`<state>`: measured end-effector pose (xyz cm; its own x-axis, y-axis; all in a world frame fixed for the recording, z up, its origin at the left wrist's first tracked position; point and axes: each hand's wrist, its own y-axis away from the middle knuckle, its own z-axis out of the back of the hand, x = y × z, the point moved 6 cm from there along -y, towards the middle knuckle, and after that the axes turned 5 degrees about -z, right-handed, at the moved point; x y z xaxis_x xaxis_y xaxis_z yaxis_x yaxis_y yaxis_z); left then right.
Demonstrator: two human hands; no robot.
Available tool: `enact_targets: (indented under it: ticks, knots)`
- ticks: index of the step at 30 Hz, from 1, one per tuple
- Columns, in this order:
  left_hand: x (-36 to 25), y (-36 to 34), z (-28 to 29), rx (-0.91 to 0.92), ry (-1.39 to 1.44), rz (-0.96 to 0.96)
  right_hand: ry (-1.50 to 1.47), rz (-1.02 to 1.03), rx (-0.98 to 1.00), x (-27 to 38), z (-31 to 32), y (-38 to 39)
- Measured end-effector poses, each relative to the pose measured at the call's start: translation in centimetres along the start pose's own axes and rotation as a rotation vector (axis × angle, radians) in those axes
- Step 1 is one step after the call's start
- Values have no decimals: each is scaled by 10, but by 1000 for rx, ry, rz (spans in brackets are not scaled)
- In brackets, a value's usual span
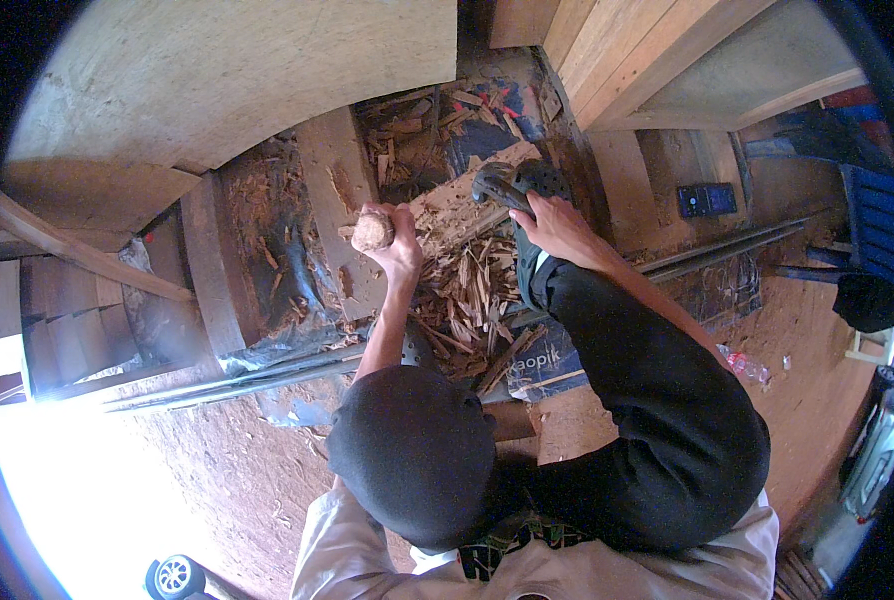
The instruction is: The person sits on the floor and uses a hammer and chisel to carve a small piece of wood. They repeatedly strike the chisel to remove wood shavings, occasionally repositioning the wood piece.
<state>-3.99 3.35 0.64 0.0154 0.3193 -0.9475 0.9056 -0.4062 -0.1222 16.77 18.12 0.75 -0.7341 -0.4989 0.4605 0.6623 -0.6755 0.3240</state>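
Near wood chips [477,278], left hand [400,245] tight round a wooden piece [372,232], right hand [555,228] knuckles-up beside a shoe [549,180], grip unclear.

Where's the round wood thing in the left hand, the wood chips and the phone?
Round wood thing [372,232]: head view, on its round end.
Wood chips [477,282]: head view, middle of the pile.
Phone [706,200]: head view, middle of its face.

Strong light floods in from the lower left, bleaching that side to white and paling the ground [242,475] beside it, with highlights on the left hand [401,250]. The middle is dimmer, and the dark trousers [657,390] lose detail in grain. Fisheye distortion bends the panel [257,75]; black vignetting swallows the corners.
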Motion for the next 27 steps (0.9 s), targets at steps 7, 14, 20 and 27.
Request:
enact_targets:
  ticks: [7, 14, 20, 27]
  knots:
    - [-3, 2, 0, -25, 8, -52, 31, -45, 28, -1, 0, 0]
    - [-4, 2, 1, 40, -131, -117, 19, -34, 15, 0, 1, 0]
    - [4, 2, 6, -8, -77, -46, -2, -15, 13, 1, 2, 0]
    - [-13, 5, -7, 105, -284, -285, -37, 3, -21, 7, 6, 2]
